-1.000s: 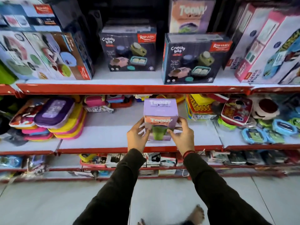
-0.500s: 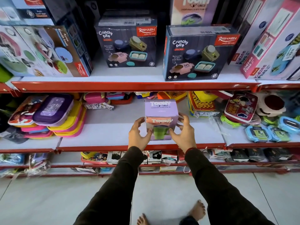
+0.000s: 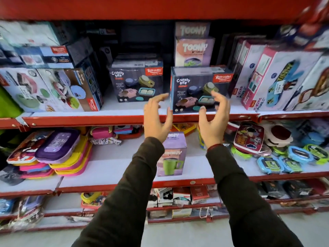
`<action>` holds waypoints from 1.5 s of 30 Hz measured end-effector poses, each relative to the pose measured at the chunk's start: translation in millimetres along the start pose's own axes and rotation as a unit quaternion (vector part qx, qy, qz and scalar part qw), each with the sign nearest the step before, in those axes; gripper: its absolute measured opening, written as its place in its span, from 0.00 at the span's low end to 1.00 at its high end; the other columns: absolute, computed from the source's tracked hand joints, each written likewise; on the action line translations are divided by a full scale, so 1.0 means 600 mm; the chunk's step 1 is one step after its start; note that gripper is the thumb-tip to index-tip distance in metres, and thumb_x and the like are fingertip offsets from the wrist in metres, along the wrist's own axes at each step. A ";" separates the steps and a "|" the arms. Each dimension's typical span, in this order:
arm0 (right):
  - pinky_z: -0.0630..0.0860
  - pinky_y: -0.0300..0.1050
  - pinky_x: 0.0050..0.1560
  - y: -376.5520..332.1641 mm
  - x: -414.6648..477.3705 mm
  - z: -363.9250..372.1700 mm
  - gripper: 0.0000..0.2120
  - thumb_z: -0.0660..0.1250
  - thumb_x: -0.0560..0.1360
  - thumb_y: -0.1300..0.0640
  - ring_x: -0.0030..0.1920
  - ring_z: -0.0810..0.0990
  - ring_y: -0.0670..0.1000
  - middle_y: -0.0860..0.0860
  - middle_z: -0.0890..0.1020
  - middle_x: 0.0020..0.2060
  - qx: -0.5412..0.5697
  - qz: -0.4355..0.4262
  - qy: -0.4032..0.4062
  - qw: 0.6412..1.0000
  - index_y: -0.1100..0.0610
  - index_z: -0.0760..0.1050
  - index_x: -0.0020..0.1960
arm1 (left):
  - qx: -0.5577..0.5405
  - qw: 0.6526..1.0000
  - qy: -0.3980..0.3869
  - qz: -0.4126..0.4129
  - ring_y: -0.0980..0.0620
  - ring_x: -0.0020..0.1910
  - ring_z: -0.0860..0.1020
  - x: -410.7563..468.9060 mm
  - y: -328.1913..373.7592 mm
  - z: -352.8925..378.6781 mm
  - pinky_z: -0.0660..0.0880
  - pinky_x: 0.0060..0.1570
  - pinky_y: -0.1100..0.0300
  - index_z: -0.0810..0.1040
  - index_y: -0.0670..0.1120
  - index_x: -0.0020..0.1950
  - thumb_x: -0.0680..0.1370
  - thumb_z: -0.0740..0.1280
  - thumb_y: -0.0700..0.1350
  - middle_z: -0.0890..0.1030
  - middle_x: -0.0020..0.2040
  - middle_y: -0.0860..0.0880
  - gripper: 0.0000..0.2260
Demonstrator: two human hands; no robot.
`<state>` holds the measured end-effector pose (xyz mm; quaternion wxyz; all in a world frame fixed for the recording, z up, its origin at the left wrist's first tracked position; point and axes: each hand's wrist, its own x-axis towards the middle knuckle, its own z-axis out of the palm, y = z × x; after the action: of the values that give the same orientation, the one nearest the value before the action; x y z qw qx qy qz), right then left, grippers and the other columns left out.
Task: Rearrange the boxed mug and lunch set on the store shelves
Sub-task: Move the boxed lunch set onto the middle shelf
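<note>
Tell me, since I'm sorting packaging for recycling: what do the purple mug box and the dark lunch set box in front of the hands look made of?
The mug box looks like thin printed cardboard, with flat panels, crisp folded edges and a slight sheen. The lunch set box looks like glossy printed cardboard too, with sharp corners and a folded top flap. Whether either is laminated cannot be told.

I have let go of the mug box (image 3: 172,155); a second ago both hands gripped its sides, and now it stands alone on the middle shelf (image 3: 110,168). My left hand (image 3: 156,118) and right hand (image 3: 214,120) have risen to the upper shelf (image 3: 85,120), fingers spread, either side of the front lunch set box (image 3: 200,90), not yet gripping it. My view has tilted up, so a red shelf edge (image 3: 160,8) now fills the top.
</note>
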<state>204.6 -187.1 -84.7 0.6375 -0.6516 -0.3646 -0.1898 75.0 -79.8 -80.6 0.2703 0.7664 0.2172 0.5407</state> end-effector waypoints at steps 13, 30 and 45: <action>0.63 0.55 0.81 0.058 0.140 -0.013 0.31 0.62 0.81 0.66 0.79 0.67 0.59 0.58 0.68 0.79 -0.008 0.261 -0.131 0.956 0.60 0.57 0.81 | -0.045 0.961 -0.125 -0.241 0.40 0.79 0.61 0.102 0.015 0.080 0.59 0.79 0.48 0.53 0.41 0.81 0.80 0.60 0.34 0.62 0.79 0.39 0.30; 0.76 0.50 0.69 -0.041 0.061 -0.037 0.22 0.72 0.79 0.53 0.69 0.76 0.51 0.50 0.75 0.68 0.104 0.134 -0.037 0.985 0.49 0.73 0.71 | -0.129 0.970 0.030 -0.202 0.50 0.71 0.70 0.036 0.037 -0.044 0.68 0.73 0.58 0.73 0.49 0.72 0.81 0.65 0.53 0.72 0.70 0.47 0.20; 0.79 0.41 0.62 -0.089 0.009 0.052 0.22 0.75 0.76 0.59 0.63 0.80 0.51 0.52 0.80 0.65 0.110 0.095 -0.065 0.987 0.53 0.75 0.68 | -0.064 0.984 0.055 -0.157 0.56 0.66 0.72 0.033 -0.025 -0.160 0.71 0.69 0.60 0.73 0.48 0.73 0.82 0.65 0.47 0.74 0.66 0.52 0.19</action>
<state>163.1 -159.8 -47.3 0.6954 -0.6200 -0.3606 -0.0448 -10.1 -38.8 -50.1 0.3884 0.6726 0.3143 0.5459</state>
